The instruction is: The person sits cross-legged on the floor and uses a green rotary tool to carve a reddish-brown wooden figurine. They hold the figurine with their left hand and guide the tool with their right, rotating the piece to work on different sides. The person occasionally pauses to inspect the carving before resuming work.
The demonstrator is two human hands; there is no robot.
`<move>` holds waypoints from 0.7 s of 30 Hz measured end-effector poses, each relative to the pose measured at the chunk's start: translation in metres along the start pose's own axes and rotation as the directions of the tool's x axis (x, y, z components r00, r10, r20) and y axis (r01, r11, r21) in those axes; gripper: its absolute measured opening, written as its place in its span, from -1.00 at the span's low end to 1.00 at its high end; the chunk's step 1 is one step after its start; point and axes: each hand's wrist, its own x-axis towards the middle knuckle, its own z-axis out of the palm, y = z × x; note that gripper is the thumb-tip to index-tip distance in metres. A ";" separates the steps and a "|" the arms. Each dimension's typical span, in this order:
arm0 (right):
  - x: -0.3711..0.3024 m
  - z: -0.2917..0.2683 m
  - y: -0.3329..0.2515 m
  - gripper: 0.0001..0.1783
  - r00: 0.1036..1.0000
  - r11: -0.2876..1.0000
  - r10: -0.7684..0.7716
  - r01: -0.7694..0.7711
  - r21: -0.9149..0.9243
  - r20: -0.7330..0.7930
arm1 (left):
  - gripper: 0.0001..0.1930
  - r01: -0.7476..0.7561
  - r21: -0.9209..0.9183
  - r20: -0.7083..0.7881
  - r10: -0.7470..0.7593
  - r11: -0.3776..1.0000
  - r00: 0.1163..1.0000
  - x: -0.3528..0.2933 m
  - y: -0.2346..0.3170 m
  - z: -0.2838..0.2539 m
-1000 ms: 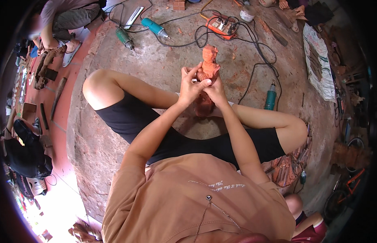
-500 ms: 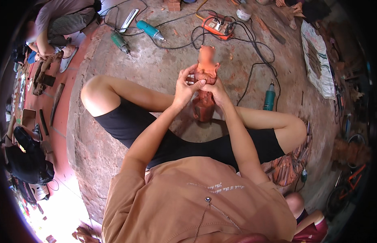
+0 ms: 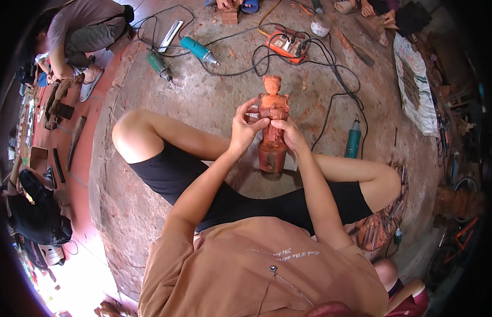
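Note:
A carved reddish-wood statue [image 3: 272, 156] of a robed figure rests between my bent legs, its paler orange head at the far end and its blocky base toward me. My left hand [image 3: 245, 127] grips the figure's left side at mid-body, thumb across the front. From the other side, my right hand [image 3: 290, 134] clasps it at the same height, its thumb almost meeting the left one. Some fingers of both hands are hidden behind the wood. Neither hand holds a tool.
Beyond the statue lie a blue rotary power tool [image 3: 199, 50], a green one [image 3: 159, 65], tangled black cords and an orange power strip [image 3: 288, 46]. Another teal tool [image 3: 353, 138] lies by my right knee. A white sack [image 3: 415, 87] is far right. Other people sit around the slab.
The statue has turned in my hands so its carved front faces me more squarely. Its head and both hands sit slightly lower in view. Another person's hands now show at the top edge.

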 end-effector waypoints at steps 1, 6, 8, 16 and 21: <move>0.001 0.000 -0.002 -0.37 0.999 0.999 0.032 -0.032 -0.012 0.005 | -0.29 0.005 0.019 -0.006 -0.005 1.000 1.000 0.001 0.000 -0.001; 0.009 0.007 0.009 -0.31 0.989 0.985 -0.090 0.071 -0.154 -0.119 | -0.26 0.064 -0.122 -0.022 -0.067 0.990 0.997 0.001 -0.006 -0.003; 0.011 0.004 0.015 -0.27 0.971 0.978 -0.140 0.105 -0.178 -0.194 | -0.27 0.086 -0.108 -0.028 -0.090 0.990 0.996 0.001 -0.001 -0.002; 0.012 -0.002 0.024 -0.28 0.944 0.984 -0.059 0.001 -0.176 -0.323 | -0.37 -0.036 0.000 -0.054 0.035 0.999 0.998 0.002 -0.001 0.001; 0.017 -0.029 0.041 -0.27 0.951 0.996 0.091 -0.090 0.018 -0.296 | -0.57 -0.332 0.539 0.361 0.144 0.774 0.921 -0.043 0.059 -0.012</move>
